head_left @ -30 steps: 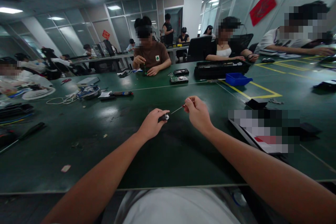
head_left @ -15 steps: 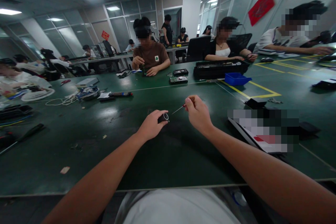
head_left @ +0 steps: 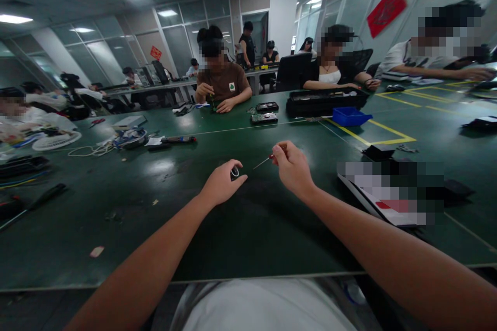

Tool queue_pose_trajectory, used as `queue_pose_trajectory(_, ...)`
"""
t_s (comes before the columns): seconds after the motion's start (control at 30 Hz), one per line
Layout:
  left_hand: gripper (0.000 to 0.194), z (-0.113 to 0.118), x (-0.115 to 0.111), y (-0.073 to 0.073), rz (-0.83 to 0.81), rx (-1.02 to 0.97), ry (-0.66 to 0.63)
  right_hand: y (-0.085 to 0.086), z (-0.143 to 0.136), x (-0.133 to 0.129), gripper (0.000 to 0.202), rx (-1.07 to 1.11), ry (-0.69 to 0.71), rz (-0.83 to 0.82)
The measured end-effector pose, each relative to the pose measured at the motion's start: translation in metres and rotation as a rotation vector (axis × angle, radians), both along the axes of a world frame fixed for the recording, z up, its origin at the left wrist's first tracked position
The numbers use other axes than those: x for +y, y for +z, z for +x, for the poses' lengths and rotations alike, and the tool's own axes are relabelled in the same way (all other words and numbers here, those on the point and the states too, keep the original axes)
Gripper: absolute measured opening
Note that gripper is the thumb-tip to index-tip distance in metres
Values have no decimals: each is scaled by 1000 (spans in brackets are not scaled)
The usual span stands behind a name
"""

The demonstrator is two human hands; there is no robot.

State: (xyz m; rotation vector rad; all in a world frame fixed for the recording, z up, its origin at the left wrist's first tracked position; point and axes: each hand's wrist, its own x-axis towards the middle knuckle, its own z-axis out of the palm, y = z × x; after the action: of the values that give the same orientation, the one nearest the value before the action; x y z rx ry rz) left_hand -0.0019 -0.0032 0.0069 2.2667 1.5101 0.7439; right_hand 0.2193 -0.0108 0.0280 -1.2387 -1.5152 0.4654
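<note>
My left hand (head_left: 220,183) is curled round a small dark cylinder (head_left: 234,172) with a bright ring at its end. The thumb stands out apart from the cylinder, and the fingers behind it are mostly hidden. In my right hand (head_left: 293,166) is a thin screwdriver (head_left: 263,162), pinched near a red part, with most of its handle covered by the fingers. Its tip points down and left toward the cylinder, with a small gap between them. Both hands are above the green table (head_left: 248,238).
To the right lie a partly blurred box (head_left: 380,199) and a blue tray (head_left: 350,116). Hard drives (head_left: 264,118) lie ahead, before a co-worker in brown (head_left: 223,80). Coiled cables (head_left: 130,138) and a marker-like tool (head_left: 178,139) are on the left. A long screwdriver (head_left: 44,199) lies far left.
The cylinder has shifted left and deeper into my left hand, and the thumb has moved off it. My right hand and the screwdriver have barely moved.
</note>
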Motion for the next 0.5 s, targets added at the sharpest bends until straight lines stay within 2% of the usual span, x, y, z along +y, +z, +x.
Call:
queue_pose_trajectory(0.1, 32, 1, 2, -5, -12, 173, -38, -1, 0, 1, 23, 2, 5, 8)
queue_pose_trajectory(0.23, 36, 8, 3, -10, 21, 299, -45, -2, 0, 1, 24, -13, 8, 2)
queue_pose_trajectory(0.5, 23, 12, 6, -5, 14, 338, -69, 0, -2, -2, 26, -30, 40, -23)
